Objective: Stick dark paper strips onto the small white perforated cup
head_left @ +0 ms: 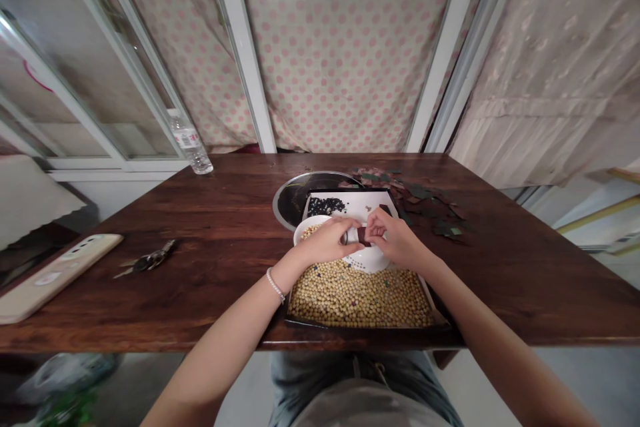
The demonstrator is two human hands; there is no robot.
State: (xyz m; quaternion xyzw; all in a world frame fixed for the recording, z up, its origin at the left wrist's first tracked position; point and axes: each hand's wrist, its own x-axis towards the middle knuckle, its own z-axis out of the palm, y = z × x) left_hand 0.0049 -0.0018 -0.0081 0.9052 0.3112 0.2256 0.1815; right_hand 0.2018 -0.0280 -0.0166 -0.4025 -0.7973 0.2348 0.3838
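Note:
My left hand (330, 240), wearing a beaded bracelet (275, 285), curls its thumb and fingers around a small whitish round-sided thing (352, 235). Closed in a pinch, my right hand (395, 238) holds a dark reddish-brown piece (364, 236) against that thing's right end. Both hands are over a shallow black-edged box (367, 199) with a white inside. Yellow soybeans (350, 293) fill its near part, with a few dark bits among them. Black beans (325, 205) lie at its far left. White dishes (367, 261) sit under my hands, partly hidden; the left one holds soybeans.
Behind the box stands a round metal tray (287, 203). Green and reddish-brown scraps (425, 197) are scattered at the back right. A water bottle (190, 143) stands at the far left. Keys (150, 258) and a phone (60, 277) lie on the wooden table (215, 233).

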